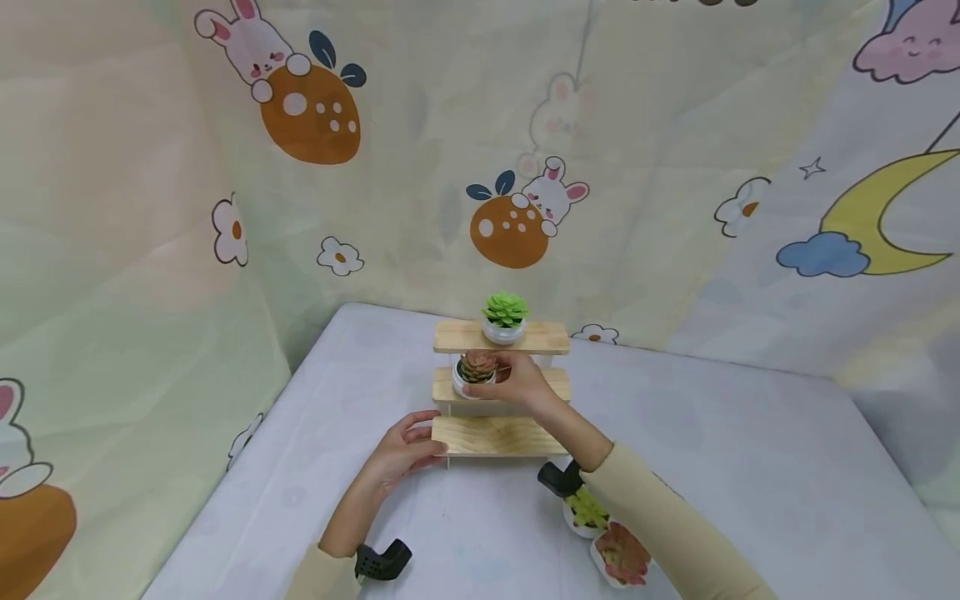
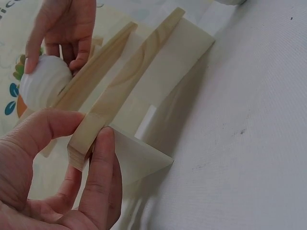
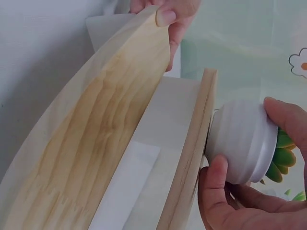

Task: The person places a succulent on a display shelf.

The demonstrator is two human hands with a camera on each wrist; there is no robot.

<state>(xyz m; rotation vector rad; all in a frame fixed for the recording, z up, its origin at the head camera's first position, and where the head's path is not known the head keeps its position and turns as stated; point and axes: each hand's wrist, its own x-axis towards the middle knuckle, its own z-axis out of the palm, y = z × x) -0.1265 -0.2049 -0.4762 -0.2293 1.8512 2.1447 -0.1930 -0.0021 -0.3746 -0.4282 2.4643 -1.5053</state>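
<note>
A three-tier wooden shelf [image 1: 498, 437] with pale supports stands on the white-covered table. My right hand [image 1: 517, 382] grips a reddish-brown potted succulent [image 1: 477, 367] by its white ribbed pot [image 3: 242, 141], at the left part of the middle tier. In the right wrist view the pot's base is at the tier's board [image 3: 192, 148]; whether it bears its full weight I cannot tell. My left hand [image 1: 405, 452] pinches the left end of the lowest tier, thumb and fingers on either side of the board [image 2: 124, 79]. A bright green potted succulent [image 1: 505, 310] sits on the top tier.
Two more potted plants, one yellow-green [image 1: 587, 510] and one reddish [image 1: 622, 554], are on the table at the front right, partly behind the right forearm. A patterned cloth backdrop [image 1: 420, 125] rises behind and beside the table. Each wrist wears a black camera mount [image 1: 384, 561].
</note>
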